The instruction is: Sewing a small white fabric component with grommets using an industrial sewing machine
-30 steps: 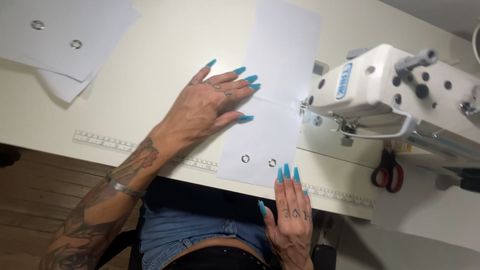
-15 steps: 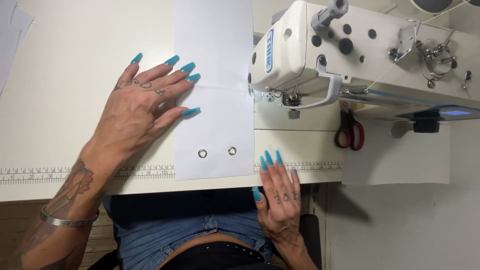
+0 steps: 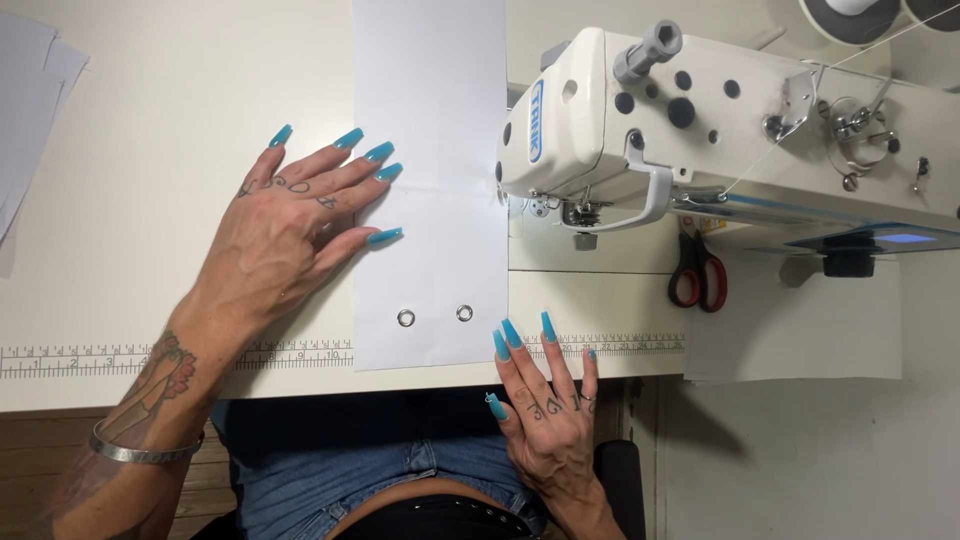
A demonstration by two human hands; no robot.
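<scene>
Nearest the body, right hand (image 3: 552,420) lies flat at the near table edge (image 3: 150,385), fingers together and straight, nail tips just touching the near right corner of the white fabric strip (image 3: 430,110); grips nothing. Printed ruler scale (image 3: 120,358) runs along that edge.

Strip: long, narrow, smooth, matt, w/ two small metal eyelets (image 3: 435,316) side by side near its near end. It runs from the near edge straight to the far edge of view, right edge up against the needle area (image 3: 585,212).

Left hand (image 3: 285,235), mid-table, palm down, fingers spread; long turquoise nail tips press the strip's left edge, nothing clamped.

Judgement, step in hand = lining up/feeding the strip at the foot. To do well: keep strip square to the ruler, left-hand pressure light & even so cloth doesn't skew, right edge parallel to machine bed, fingertips well clear of needle.

Right, farther: white sewing machine head (image 3: 700,110), glossy hard casing, thread guides far right. Scissors (image 3: 698,275), red-black handles, lie near it. Far left: loose white pieces (image 3: 30,110), stacked.
</scene>
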